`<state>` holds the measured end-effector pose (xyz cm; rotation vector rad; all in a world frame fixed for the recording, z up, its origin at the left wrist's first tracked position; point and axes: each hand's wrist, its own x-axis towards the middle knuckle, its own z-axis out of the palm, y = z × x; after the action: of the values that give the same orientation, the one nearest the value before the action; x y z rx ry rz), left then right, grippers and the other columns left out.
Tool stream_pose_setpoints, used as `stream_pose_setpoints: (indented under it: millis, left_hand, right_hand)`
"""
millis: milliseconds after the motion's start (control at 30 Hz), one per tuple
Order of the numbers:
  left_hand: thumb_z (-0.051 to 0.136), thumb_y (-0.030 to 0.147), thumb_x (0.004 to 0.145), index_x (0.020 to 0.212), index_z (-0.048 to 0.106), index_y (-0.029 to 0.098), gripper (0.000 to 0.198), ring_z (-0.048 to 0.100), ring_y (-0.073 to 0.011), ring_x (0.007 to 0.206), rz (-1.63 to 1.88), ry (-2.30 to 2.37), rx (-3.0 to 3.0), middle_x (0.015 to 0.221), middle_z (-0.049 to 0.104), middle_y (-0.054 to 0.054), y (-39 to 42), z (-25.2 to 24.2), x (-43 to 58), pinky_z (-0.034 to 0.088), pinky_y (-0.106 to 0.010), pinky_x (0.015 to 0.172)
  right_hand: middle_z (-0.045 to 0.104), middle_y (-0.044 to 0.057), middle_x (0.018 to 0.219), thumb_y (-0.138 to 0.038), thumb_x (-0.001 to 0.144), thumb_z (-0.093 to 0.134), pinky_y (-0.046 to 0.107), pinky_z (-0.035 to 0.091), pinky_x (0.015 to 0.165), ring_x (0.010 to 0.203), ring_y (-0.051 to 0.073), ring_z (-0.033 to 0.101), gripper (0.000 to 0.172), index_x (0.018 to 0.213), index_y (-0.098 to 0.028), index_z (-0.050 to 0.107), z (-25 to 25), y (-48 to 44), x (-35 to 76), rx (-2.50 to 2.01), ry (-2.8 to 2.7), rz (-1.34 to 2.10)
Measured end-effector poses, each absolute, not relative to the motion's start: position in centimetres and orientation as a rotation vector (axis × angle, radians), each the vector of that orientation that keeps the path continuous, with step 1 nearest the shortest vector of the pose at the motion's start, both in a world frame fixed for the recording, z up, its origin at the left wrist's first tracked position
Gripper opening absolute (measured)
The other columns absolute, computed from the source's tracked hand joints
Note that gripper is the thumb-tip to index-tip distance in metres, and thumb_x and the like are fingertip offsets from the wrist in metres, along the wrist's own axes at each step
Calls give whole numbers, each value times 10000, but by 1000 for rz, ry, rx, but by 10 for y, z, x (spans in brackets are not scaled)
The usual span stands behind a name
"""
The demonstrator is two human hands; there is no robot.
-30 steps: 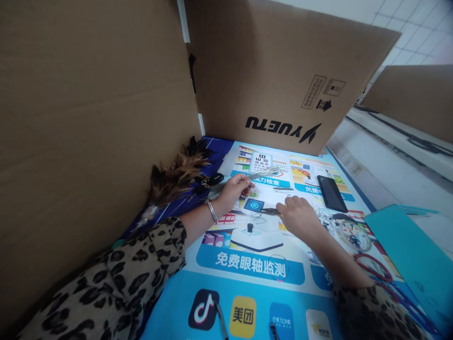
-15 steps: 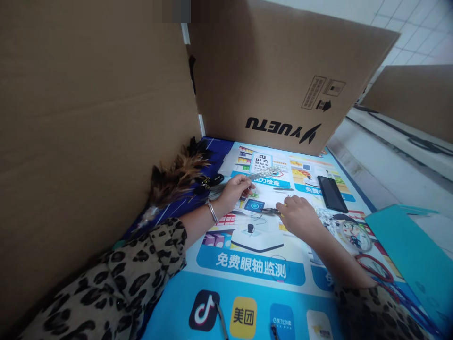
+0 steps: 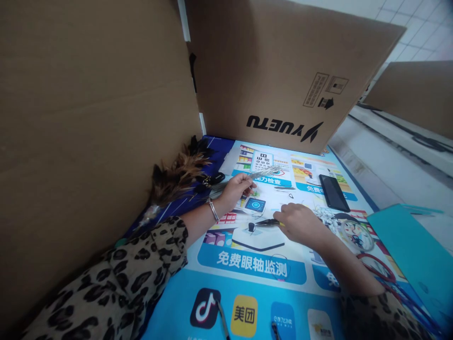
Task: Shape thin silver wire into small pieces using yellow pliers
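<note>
While the left hand (image 3: 236,190) pinches a bundle of thin wires (image 3: 267,171) low over the worktop (image 3: 247,283), the right hand (image 3: 300,222) is closed around a dark tool (image 3: 265,222) whose tip points left. Feathers (image 3: 177,177) lie left of the wires, a phone (image 3: 332,192) lies to the right, and cardboard (image 3: 88,118) stands behind.

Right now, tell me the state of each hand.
Left hand: closed on a bundle of wires.
Right hand: closed on a dark tool.
</note>
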<state>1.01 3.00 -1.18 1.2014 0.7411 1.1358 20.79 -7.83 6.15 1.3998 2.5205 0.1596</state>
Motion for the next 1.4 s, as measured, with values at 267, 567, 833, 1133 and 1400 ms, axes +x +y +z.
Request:
stream_pose_setpoints:
  millis: [267,567,833,1133,1400]
  left_hand:
    - [513,320,797,819,500,152,170,542,-74,581,1136,735,1237,810,614,-43,29,-11,11,394,-177,501]
    - [511,326,796,811,499,149,178,544,-70,568,1151,736,1231,793,617,-37,28,-9,12,381,-170,488]
    - [520,318,789,805,500,146,175,543,-68,564,1150,733,1224,785,616,-37,28,-8,12,379,-168,481]
    - [519,304,788,806,500,149,156,537,-70,565,1150,732,1236,780,614,-35,28,-9,12,389,-171,487]
    - [522,302,784,810,502,150,155,536,-78,575,1131,730,1238,787,615,-42,30,-11,12,389,-176,477]
  right_hand:
    - [562,76,809,-356,852,359,275,299,631,785,187,507,268,911,-210,575,65,-83,205,1373,2490,157]
    - [548,60,776,-315,832,404,283,290,659,785,187,484,198,839,-206,569,64,-89,197,1254,2616,174]
    - [550,56,774,-250,804,449,285,269,636,758,186,476,117,823,-211,559,57,-88,193,1224,2656,245]
    - [556,56,738,-216,814,441,273,222,569,709,164,481,123,820,-198,562,51,-85,196,1229,2664,268]
    - [600,34,826,-324,842,403,249,287,601,793,164,528,201,915,-244,572,57,-74,214,1491,2627,278]
